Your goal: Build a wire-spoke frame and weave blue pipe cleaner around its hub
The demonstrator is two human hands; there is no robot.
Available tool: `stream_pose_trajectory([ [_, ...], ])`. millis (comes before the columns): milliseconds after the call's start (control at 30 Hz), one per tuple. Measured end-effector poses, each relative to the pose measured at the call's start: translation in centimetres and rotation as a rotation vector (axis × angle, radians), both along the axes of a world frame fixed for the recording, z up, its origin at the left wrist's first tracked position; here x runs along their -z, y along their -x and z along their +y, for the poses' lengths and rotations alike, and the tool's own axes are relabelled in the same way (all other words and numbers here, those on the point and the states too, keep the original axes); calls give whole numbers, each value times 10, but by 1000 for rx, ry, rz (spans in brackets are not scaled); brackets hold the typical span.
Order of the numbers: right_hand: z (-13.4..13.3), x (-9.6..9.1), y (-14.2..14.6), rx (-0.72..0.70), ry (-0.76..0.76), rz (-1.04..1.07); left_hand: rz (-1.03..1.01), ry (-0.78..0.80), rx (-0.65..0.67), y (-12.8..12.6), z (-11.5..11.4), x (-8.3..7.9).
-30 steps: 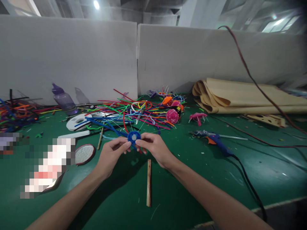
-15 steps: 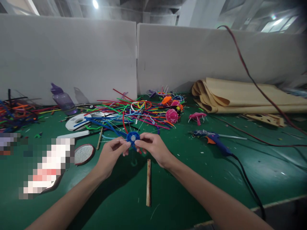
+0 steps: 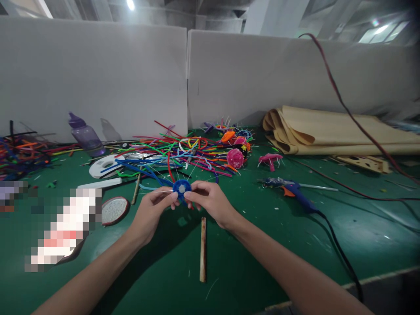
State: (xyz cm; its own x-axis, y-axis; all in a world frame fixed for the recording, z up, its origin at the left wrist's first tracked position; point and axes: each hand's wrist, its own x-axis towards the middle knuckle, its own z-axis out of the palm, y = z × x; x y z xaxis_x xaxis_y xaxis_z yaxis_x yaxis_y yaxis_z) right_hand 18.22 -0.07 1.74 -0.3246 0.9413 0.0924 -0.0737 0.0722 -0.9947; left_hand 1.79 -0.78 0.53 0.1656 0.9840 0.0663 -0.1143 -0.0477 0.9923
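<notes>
Between my hands, above the green table, is a round blue pipe-cleaner piece with a pale centre. Thin, light-coloured strands fan out from it. My left hand pinches its left edge with thumb and fingers. On the opposite edge, my right hand is closed in the same way. A bit of red shows under the fingers, though what it belongs to is hidden. Just below the hands lies a narrow wooden stick. Behind the piece spreads a heap of coloured pipe cleaners.
At right lies a blue glue gun with its black cord. Finished-looking fuzzy pieces and a pink one sit behind. Left are a purple bottle, a white ring and a shallow dish. Folded tan sheets rest back right.
Almost nothing differs. Both hands keep their hold on the blue piece, and the left thumb has shifted very slightly.
</notes>
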Motion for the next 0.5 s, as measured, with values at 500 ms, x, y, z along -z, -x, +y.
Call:
stream_pose_trajectory([
  [500,0,-8,-5,-18,37,63,-106,15,5,0,-3,-3],
])
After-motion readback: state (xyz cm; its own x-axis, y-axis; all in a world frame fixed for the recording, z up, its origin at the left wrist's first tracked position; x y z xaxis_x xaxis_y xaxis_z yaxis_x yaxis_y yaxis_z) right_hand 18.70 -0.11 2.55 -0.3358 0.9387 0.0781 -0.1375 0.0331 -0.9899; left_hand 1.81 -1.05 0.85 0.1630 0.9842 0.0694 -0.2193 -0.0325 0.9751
